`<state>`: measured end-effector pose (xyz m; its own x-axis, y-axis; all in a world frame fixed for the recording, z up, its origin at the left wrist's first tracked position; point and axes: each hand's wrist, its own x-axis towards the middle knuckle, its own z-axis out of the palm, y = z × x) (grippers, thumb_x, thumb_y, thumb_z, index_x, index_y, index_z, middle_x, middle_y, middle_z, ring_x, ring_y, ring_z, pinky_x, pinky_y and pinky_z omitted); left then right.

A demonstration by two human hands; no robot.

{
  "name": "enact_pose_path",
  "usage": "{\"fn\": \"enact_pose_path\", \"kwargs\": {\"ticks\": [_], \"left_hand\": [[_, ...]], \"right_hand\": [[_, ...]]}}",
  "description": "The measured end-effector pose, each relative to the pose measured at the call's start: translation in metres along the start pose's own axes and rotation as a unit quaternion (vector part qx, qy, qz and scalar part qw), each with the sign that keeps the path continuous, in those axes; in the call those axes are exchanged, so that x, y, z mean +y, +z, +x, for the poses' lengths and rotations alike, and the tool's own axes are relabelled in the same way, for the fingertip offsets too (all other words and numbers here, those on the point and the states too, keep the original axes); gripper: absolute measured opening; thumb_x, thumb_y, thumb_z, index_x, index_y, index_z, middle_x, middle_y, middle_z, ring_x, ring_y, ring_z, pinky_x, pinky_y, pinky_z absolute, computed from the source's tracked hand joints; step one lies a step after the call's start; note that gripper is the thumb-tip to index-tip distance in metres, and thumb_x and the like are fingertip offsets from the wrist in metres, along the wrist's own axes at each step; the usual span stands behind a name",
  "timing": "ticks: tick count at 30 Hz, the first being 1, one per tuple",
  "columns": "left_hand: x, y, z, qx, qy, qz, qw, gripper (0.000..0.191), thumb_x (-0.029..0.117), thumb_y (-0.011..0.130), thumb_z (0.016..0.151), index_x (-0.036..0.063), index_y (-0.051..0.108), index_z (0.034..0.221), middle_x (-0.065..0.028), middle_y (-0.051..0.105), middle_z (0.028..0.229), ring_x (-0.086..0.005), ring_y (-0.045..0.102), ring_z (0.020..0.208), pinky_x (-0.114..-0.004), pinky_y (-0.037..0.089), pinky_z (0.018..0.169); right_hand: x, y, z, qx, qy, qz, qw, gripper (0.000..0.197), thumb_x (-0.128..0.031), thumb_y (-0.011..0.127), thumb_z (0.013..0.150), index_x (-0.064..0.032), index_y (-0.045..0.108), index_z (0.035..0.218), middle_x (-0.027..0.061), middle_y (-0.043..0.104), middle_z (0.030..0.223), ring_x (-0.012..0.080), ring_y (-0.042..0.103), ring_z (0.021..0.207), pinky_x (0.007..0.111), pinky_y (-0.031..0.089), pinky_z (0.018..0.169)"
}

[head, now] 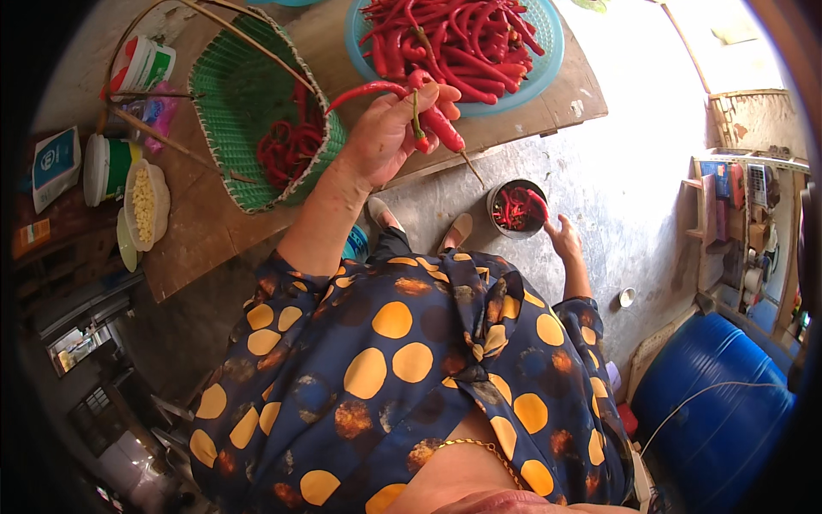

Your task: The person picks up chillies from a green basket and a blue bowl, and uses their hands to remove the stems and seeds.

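Note:
My left hand point(398, 122) is raised before the table edge, holding several red chili peppers point(443, 125). One points left and another hangs down to the right with a long stem. A green stem shows across my thumb. Low on the right, my right hand point(565, 238) has its fingers apart beside a round metal bucket point(517, 235) on the floor. Red chilies and stem scraps point(514, 209) lie in the bucket, one chili close to my fingertips. A blue plastic basket point(555, 58) heaped with red chilies point(449, 45) stands on the table beyond my left hand.
A green woven basket point(221, 128) with a few chilies point(289, 151) stands on the wooden table point(192, 257). Left of it are plastic tubs point(106, 170) and a bowl of pale pieces point(144, 205). A blue barrel point(713, 385) and shelves point(722, 205) line the right.

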<state>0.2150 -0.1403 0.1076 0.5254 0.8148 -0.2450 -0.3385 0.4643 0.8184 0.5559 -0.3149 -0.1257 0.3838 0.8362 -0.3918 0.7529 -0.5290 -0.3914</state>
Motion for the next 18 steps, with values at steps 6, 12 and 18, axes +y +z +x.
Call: {"fn": "enact_pose_path", "kwargs": {"ticks": [6,12,18], "left_hand": [[-0.022,0.022,0.012,0.007,-0.017,0.021,1.000,0.034,0.030,0.046,0.089,0.0006,0.056,0.103,-0.0069,0.059,0.086,-0.0110,0.055,0.071,-0.021,0.039,0.055],[-0.035,0.030,0.016,0.001,-0.003,0.086,0.996,0.035,0.032,0.046,0.089,0.0004,0.056,0.101,-0.0064,0.059,0.084,-0.0090,0.055,0.070,-0.021,0.040,0.056],[-0.039,0.031,0.016,0.030,-0.039,0.074,0.996,0.036,0.034,0.046,0.089,0.0013,0.056,0.100,-0.0057,0.059,0.085,-0.0086,0.055,0.070,-0.021,0.040,0.056]], "right_hand": [[-0.166,-0.099,-0.037,-0.190,-0.097,0.482,0.850,0.035,-0.027,0.051,0.084,0.0009,0.057,0.104,0.0079,0.063,0.083,0.0126,0.058,0.072,0.024,0.045,0.062],[-0.219,-0.107,-0.047,-0.218,-0.193,0.461,0.838,0.027,-0.019,0.053,0.083,0.0015,0.059,0.100,0.0014,0.057,0.069,0.0066,0.052,0.061,0.020,0.041,0.054],[-0.212,-0.104,-0.051,-0.205,-0.136,0.501,0.830,0.018,-0.015,0.054,0.083,0.0002,0.059,0.091,-0.0021,0.047,0.059,0.0056,0.043,0.052,0.021,0.036,0.048]]}}
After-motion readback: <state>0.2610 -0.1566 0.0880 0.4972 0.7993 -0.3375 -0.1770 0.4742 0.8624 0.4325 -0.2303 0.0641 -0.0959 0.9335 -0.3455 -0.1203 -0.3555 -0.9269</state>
